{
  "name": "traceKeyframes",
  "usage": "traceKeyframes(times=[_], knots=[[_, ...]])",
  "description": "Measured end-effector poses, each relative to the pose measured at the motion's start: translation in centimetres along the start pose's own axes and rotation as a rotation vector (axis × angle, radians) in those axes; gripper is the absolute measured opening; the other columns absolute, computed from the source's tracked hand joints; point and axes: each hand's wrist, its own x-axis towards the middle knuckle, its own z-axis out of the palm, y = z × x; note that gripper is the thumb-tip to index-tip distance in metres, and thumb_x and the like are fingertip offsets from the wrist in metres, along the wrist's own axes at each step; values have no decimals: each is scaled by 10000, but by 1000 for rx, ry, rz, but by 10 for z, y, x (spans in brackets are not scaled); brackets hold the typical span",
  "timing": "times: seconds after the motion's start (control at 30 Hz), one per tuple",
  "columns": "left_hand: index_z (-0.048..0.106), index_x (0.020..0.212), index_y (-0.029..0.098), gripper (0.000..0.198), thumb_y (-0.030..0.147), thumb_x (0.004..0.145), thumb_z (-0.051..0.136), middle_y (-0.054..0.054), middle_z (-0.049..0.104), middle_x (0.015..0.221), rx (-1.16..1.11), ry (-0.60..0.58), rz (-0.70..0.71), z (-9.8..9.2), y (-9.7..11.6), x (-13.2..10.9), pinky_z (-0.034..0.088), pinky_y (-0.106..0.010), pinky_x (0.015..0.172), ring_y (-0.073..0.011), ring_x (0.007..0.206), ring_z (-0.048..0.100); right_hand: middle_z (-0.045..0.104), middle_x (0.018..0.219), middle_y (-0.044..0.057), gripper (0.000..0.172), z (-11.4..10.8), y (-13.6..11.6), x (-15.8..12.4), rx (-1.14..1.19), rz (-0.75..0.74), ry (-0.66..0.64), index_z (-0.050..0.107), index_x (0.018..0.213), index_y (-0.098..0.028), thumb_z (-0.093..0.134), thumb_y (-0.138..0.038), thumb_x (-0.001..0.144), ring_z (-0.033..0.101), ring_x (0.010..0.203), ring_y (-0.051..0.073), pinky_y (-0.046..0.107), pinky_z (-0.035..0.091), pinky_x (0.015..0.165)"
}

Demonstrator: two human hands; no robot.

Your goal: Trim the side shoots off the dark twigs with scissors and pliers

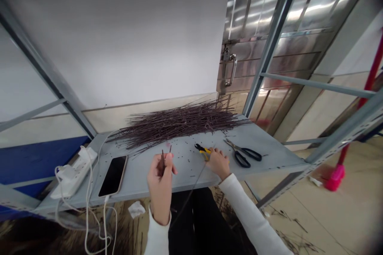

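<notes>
My left hand (161,171) is closed around short pieces of dark twig (163,160), whose ends stick up past the thumb and fingers. To its right, my right hand (218,162) wraps over the yellow handles of a pair of cutting pliers (201,150) at the shelf surface, with the black jaws pointing away to the left. A long thin twig (191,192) slants from near my right fingers down toward my lap; whether those fingers hold it I cannot tell. Black-handled scissors (243,154) lie just right of my right hand.
A large heap of dark twigs (182,121) spans the back of the grey shelf (182,179). Leftward lie a phone (113,175) and a white power strip (76,171) with cables. Metal uprights (273,36) frame both sides. Twig scraps litter the floor.
</notes>
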Motion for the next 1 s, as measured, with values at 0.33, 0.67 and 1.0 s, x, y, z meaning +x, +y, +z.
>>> traceKeyframes(times=[0.33,0.67,1.0], knots=[[524,672,181,306,437,824,600,78,444,488,22,-23,16,10,-5,13,270,-176,394,-56,395,306,557,1208,139,278,-12,-10,-21,83,-284,-47,594,1126,-173,481,-235,880,480,1168,273,459,307,1018],[562,697,170,293,442,790,621,78,479,478,-15,-90,-4,23,-7,25,223,-172,366,-41,363,290,660,978,76,319,-34,-38,-127,987,-473,-533,604,1005,-192,512,-473,885,634,887,182,322,502,844],[641,827,161,251,399,760,679,22,613,654,-37,-224,37,4,9,32,395,-180,500,-77,536,523,637,818,26,257,-16,-49,-117,1190,-349,-526,529,856,-197,581,-448,843,653,766,149,307,542,763]])
